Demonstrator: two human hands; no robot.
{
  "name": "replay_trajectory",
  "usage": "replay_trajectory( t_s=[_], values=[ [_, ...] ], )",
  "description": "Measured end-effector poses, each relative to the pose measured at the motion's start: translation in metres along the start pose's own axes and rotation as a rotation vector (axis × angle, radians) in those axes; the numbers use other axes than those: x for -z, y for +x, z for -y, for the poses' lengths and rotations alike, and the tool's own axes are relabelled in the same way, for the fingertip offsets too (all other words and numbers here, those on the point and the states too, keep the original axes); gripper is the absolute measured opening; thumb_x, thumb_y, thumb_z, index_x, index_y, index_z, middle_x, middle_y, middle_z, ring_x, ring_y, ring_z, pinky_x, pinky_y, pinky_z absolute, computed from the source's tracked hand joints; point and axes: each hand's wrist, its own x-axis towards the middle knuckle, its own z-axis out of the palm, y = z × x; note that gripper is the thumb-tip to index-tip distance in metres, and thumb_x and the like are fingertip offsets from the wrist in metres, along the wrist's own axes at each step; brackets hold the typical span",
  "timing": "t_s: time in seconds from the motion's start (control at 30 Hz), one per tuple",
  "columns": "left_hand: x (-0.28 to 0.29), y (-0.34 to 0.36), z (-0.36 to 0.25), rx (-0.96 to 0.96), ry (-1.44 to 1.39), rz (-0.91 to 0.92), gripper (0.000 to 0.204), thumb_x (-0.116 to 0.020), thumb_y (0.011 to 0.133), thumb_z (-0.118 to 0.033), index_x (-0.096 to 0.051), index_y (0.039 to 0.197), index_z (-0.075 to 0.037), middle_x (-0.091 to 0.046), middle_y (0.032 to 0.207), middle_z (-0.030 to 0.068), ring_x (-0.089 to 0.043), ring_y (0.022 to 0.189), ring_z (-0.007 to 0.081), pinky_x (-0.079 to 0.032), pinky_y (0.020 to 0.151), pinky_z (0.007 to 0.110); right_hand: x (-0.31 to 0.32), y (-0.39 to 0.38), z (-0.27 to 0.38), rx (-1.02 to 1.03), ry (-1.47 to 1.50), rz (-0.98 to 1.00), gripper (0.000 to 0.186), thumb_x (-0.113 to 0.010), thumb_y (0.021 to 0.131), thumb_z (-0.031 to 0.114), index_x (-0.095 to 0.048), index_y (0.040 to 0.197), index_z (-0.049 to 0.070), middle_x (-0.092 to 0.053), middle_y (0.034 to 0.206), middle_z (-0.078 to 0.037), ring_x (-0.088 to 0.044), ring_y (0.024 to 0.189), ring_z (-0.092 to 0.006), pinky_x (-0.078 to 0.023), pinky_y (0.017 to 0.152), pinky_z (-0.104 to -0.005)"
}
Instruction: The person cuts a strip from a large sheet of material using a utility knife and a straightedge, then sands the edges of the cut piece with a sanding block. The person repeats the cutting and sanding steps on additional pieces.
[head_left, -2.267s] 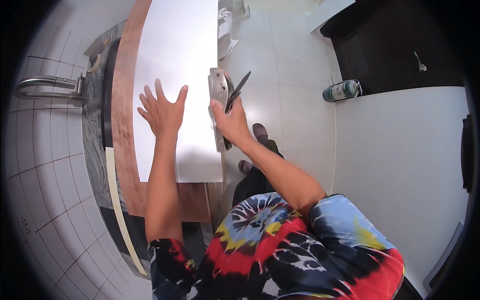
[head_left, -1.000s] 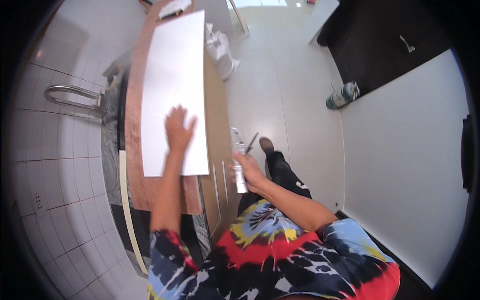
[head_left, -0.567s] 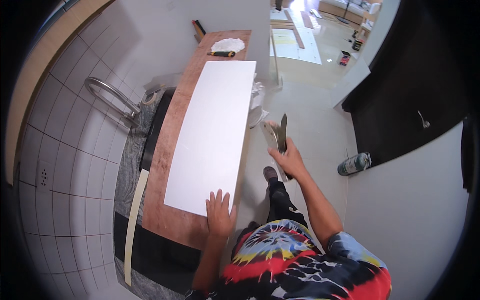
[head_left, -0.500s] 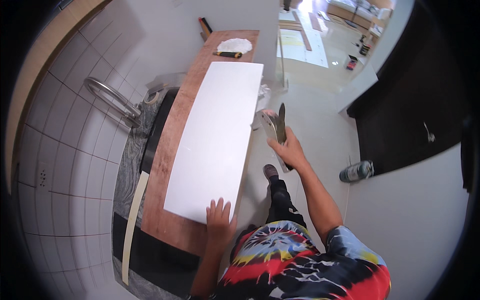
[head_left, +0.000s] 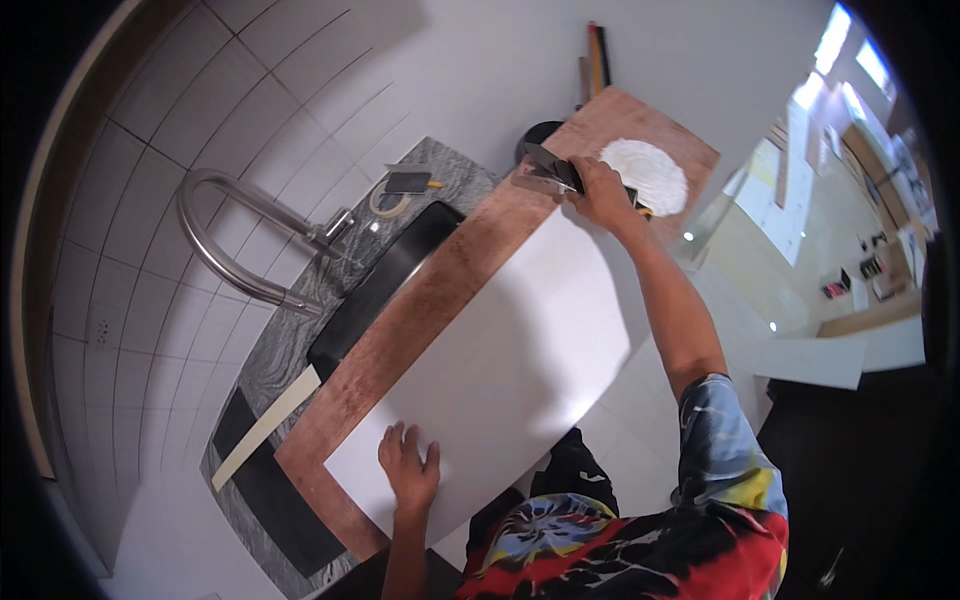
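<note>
Tool [head_left: 560, 172] in right grip [head_left: 600, 193]

Kitchen, curved metal faucet [head_left: 268, 208], dark sink [head_left: 368, 300] (partly covered), grey-veined countertop [head_left: 283, 342], tiled wall [head_left: 150, 260]

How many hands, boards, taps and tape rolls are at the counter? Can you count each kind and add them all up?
Hands: 2 (left hand, right hand)
Boards: 2 (white board, brown board)
Taps: 1 (silver tap)
Tape rolls: 1 (pale tape roll)
Total: 6
</note>
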Motion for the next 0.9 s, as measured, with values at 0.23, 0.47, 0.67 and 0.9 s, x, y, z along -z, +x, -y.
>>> replay_trajectory(
  t_s=[0.23,0.47,0.67,0.9],
  values=[
    [-0.009,0.01,-0.008,0.06,0.013,-0.022,0.046,-0.075,0.082,-0.02,-0.065,0.12,0.003,-0.061,0.128,0.0215,-0.053,0.125,0.0417,-0.038,0.109,0.056,-0.065,0.069,0.041,0.431,0.083,0.319,0.052,-0.079,0.079,0.017,-0.063,0.127,0.005,-0.066,0.119,-0.019,-0.06,0.117,-0.039,-0.047,0.101,-0.0471],
    [-0.006,0.017,-0.005,0.104,-0.023,0.01,0.047,-0.077,0.078,-0.02,-0.065,0.118,0.002,-0.062,0.125,0.0191,-0.055,0.123,0.0404,-0.039,0.108,0.056,-0.123,0.143,0.064,0.209,0.061,0.162,0.047,-0.081,0.078,0.022,-0.063,0.117,0.003,-0.066,0.115,-0.02,-0.062,0.111,-0.0413,-0.05,0.095,-0.0499],
    [-0.006,0.015,-0.002,0.154,-0.043,0.049,0.047,-0.079,0.078,-0.022,-0.065,0.119,-0.002,-0.061,0.126,0.0158,-0.054,0.124,0.0388,-0.037,0.11,0.056,-0.174,0.185,0.095,0.071,-0.088,0.102,0.047,-0.081,0.079,0.028,-0.062,0.11,0.0,-0.065,0.113,-0.02,-0.064,0.109,-0.0395,-0.053,0.094,-0.0493],
    [-0.008,0.01,0.004,0.143,-0.036,0.025,0.051,-0.08,0.079,-0.026,-0.064,0.122,-0.006,-0.056,0.131,0.0118,-0.051,0.128,0.0349,-0.037,0.111,0.055,-0.193,0.182,0.119,0.002,-0.056,0.199,0.056,-0.083,0.078,0.027,-0.058,0.119,-0.001,-0.064,0.118,-0.025,-0.063,0.112,-0.0439,-0.051,0.095,-0.0506]
  ],
)
